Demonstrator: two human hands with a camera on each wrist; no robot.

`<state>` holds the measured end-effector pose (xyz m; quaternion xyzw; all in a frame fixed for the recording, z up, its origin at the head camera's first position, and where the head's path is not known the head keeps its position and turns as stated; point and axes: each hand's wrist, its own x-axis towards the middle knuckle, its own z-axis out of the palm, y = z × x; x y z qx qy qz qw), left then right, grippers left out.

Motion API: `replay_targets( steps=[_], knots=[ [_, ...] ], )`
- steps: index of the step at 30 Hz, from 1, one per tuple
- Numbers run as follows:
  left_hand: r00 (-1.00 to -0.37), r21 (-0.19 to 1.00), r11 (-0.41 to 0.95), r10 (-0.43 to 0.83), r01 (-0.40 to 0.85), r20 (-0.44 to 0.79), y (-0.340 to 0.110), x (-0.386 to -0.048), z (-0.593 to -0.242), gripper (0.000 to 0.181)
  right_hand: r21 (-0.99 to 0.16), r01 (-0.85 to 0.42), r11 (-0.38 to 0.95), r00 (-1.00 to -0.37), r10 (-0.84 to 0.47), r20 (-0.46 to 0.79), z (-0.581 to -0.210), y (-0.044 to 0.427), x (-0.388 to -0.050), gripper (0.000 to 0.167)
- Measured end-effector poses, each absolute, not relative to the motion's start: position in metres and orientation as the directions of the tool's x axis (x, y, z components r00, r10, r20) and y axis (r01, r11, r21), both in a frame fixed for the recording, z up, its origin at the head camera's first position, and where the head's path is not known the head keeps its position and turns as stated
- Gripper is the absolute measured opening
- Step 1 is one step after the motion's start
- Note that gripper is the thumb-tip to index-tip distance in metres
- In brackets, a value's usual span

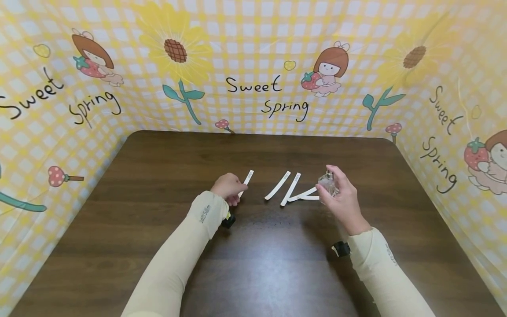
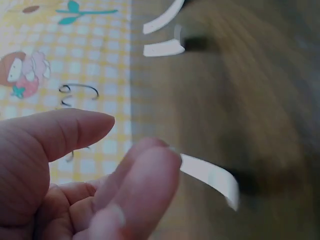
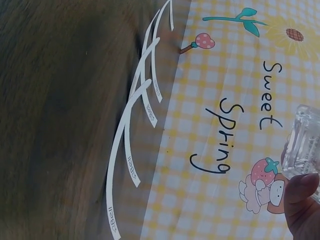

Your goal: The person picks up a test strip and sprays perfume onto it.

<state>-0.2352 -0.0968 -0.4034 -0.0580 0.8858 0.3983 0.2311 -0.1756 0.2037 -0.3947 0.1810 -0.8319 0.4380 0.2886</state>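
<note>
My right hand grips a small clear glass perfume bottle above the table, index finger at its top and thumb lower on its side. Part of the bottle also appears at the edge of the right wrist view. Over at the left, my left hand is beside a white paper test strip. In the left wrist view its thumb stands apart from the fingers, and the strip lies just beyond them, partly hidden. More white strips with small print lie between the hands, some crossing.
The brown wooden table has small dark specks or droplets near its middle. A yellow checked cloth with flowers and cartoon figures rises around the back and sides. Each wrist wears a small black camera.
</note>
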Motion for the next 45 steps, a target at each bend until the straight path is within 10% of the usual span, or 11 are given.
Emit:
replay_targets(
  steps=[45],
  knots=[
    [-0.869,0.768,0.523,0.096,-0.370,-0.485,-0.030,-0.248,-0.445,0.019,-0.589,-0.514,0.624,-0.742,0.021,0.670,-0.400,0.245,-0.159,0.058]
  ],
)
